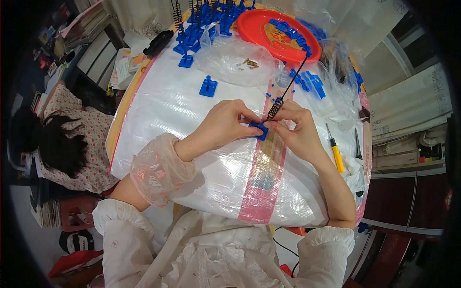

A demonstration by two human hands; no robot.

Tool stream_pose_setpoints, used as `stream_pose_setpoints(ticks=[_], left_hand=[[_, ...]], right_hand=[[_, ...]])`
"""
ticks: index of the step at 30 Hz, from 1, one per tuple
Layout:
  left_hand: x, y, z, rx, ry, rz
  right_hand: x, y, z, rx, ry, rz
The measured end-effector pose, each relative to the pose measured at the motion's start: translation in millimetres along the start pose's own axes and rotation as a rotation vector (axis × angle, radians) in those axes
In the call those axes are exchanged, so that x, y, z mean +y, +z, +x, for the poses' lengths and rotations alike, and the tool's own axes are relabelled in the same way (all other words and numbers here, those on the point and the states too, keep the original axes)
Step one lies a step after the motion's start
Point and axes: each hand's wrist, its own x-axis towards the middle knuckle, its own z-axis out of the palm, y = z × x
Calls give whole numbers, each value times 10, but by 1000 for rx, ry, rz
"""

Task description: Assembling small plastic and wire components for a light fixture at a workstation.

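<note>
My left hand [222,123] is closed, its thumb and fingertips pinching a small blue plastic base [260,130] over the covered table. My right hand [301,133] is closed too, its fingers pinched at the lower end of a black coil spring [274,110], right at the base. From the spring a thin black rod [294,79] slants up and right, with a small blue piece [308,50] at its tip. The fingertips hide how spring and base meet. Another blue base [208,87] with an upright part lies beyond my left hand.
Several blue bases with springs [196,30] crowd the far left. A red plate [249,30] holds blue parts, beside a plastic bag with brass-coloured screws [250,63]. Loose blue strips [314,84] and a yellow-handled screwdriver [337,156] lie right. Another person [72,139] is at left.
</note>
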Motion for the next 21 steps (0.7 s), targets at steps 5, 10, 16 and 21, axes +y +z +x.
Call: stream_pose_setpoints(ticks=[5, 10, 16, 21], left_hand=[[-8, 2, 4, -5, -8, 2], [-16, 15, -3, 6, 16, -36], [-7, 25, 3, 6, 9, -44], [16, 6, 3, 2, -21, -23]], right_hand=[[-8, 5, 9, 18, -22, -4], [5, 20, 11, 30, -30, -2], [-5, -2, -1, 9, -4, 1], [-5, 21, 6, 46, -24, 16]])
